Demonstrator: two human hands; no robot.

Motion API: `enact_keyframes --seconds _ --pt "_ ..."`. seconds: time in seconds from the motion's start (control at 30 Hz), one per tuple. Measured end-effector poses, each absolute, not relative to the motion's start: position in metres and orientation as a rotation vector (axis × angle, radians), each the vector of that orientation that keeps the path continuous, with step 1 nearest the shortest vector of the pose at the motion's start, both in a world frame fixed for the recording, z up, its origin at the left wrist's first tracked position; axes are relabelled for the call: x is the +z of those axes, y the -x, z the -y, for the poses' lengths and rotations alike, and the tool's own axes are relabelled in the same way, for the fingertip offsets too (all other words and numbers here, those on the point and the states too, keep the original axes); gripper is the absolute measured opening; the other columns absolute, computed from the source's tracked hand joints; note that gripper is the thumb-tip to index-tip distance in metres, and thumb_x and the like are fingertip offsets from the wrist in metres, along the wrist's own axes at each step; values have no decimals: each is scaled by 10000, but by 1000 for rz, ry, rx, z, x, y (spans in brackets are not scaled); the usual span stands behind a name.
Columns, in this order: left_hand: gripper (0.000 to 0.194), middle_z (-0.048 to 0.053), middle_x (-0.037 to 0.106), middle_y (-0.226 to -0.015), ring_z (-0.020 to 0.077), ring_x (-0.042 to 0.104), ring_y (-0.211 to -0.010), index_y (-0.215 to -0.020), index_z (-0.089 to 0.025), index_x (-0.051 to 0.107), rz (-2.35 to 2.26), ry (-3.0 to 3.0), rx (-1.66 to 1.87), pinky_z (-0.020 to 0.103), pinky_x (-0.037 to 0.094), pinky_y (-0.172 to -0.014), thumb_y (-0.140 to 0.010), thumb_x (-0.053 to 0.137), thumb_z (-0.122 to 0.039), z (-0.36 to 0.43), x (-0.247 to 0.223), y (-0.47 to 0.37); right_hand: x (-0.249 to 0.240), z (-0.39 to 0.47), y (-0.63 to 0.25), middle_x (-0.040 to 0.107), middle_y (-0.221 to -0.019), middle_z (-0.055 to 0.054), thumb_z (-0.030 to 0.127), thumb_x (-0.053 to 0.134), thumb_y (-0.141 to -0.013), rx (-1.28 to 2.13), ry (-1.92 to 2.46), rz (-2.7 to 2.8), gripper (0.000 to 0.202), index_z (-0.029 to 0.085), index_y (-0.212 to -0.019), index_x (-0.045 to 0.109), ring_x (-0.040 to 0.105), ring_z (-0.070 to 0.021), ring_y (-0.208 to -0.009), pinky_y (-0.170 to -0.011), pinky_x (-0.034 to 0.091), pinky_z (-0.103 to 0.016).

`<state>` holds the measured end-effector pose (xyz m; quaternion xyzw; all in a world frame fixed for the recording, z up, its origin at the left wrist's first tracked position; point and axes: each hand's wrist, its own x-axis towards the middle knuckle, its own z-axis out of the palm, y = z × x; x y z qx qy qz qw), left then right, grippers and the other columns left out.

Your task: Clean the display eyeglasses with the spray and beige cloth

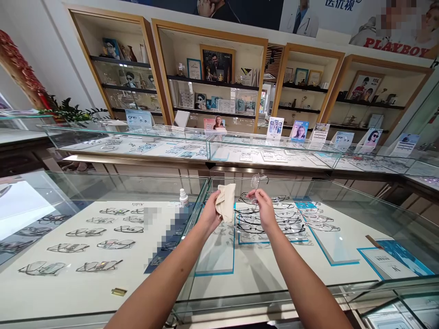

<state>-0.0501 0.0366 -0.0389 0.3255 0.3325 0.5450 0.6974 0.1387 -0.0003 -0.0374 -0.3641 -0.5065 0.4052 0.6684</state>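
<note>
My left hand [210, 214] grips a beige cloth [226, 202], which hangs over its fingers. To its right, my right hand [265, 206] pinches a pair of thin-rimmed eyeglasses [255, 182], held up with the lenses above the fingers. A small gap separates the cloth from the glasses. Both hands are over the glass display case, and rows of dark-framed glasses [270, 227] lie beneath and beside my right hand.
A white bottle [184, 197] stands left of my left hand. More glasses [115, 244] lie in the left case. A glass edge [196, 233] divides the cases. Another glass counter [206, 155] with upright cards crosses behind, before wooden shelves [210, 27].
</note>
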Motion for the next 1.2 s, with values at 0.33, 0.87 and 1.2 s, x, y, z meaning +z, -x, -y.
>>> enact_keyframes --seconds 0.33,0.87,1.2 --pt "568 50 761 -958 170 701 -798 -1061 -165 666 -754 -855 1365 274 559 -734 -619 957 -373 -31 -43 45 -33 7 -132 740 -950 -38 457 602 -960 982 800 1316 269 249 -840 724 617 -230 -939 -782 405 -324" --pt "295 59 755 -1001 221 709 -942 -1011 -209 717 -910 -1494 1585 312 525 -860 -779 834 -346 -15 -31 48 -32 12 -124 754 -890 -35 525 658 -910 1141 820 1467 293 254 -840 745 592 -220 -846 -747 420 -322" --pt "243 35 702 -919 202 666 -883 -881 -212 676 -1035 -1462 1677 295 508 -823 -802 814 -396 -20 -36 51 -31 14 -123 745 -856 -30 535 639 -928 1146 842 1495 311 254 -853 750 626 -234 -878 -803 435 -339"
